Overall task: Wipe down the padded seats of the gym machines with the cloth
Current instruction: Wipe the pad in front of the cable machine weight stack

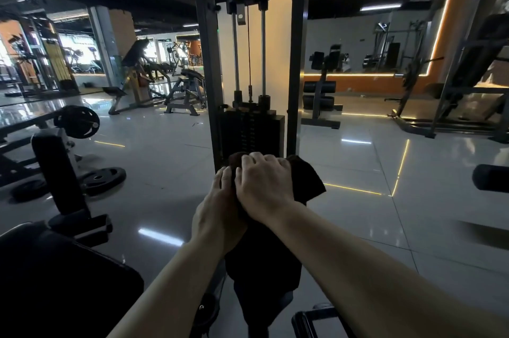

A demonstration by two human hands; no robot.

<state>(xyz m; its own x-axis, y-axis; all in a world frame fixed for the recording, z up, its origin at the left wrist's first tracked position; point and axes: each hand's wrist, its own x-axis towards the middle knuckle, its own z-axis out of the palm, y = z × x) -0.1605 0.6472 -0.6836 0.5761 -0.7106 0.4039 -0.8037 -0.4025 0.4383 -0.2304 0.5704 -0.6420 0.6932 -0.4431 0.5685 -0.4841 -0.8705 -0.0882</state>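
Note:
A dark brown cloth (305, 180) lies over the top of a narrow black padded seat (261, 260) in front of a weight-stack machine. My right hand (261, 180) rests on the cloth with its fingers spread and bent over the pad's far end. My left hand (217, 211) lies along the left side of the pad, its fingers touching the cloth's edge beside the right hand. A corner of the cloth sticks out to the right of the pad. The lower part of the pad is in shadow.
The weight stack (252, 131) and its upright frame (209, 68) stand just beyond the pad. A black padded bench (57, 282) is at lower left, with weight plates (103, 176) on the floor behind it. A padded roller (490, 178) juts in at right. Glossy tiled floor lies on both sides.

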